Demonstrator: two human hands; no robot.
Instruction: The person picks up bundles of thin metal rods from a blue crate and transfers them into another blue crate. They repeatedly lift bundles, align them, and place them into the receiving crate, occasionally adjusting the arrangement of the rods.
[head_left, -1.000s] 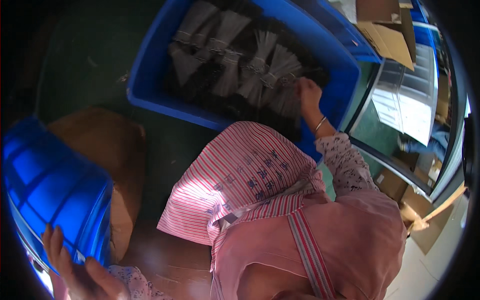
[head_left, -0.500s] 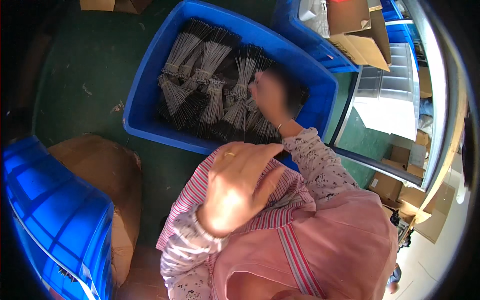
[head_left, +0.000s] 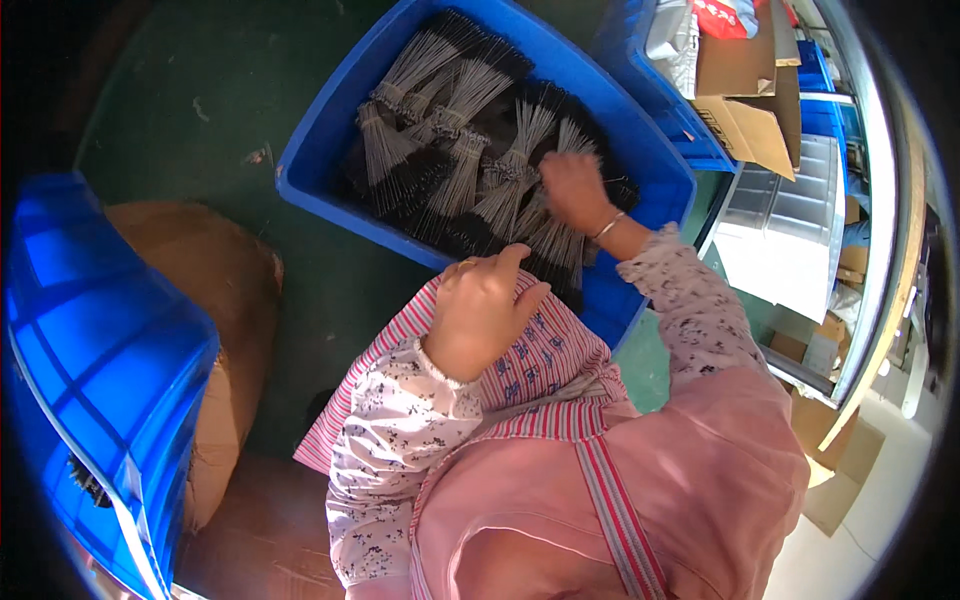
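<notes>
Inside a blue plastic bin (head_left: pixel 350 228) lie several banded bundles of thin pale wires (head_left: pixel 470 95) with dark, bristly-looking ends. My right hand (head_left: pixel 578 192) reaches into the bin's right side, closed around the middle of one wire bundle (head_left: pixel 572 138). Pale wires show above and below the fist; the fingertips are hidden. Over the striped apron (head_left: pixel 545 345), near the bin's close edge, my left hand (head_left: pixel 480 308) is bent with its thumb apart and nothing visible in it.
At the left stand a blue plastic container (head_left: pixel 110 340) and a brown cardboard-covered form (head_left: pixel 235 290). Another blue bin (head_left: pixel 640 95), holding an opened carton (head_left: pixel 750 125), adjoins on the far right. A metal frame (head_left: pixel 885 200) runs along the right side.
My left hand has lowered slightly and its fingers bend more. The right hand has closed around a bundle, whose wires now show above it. The view has shifted, moving the bin up and right.
</notes>
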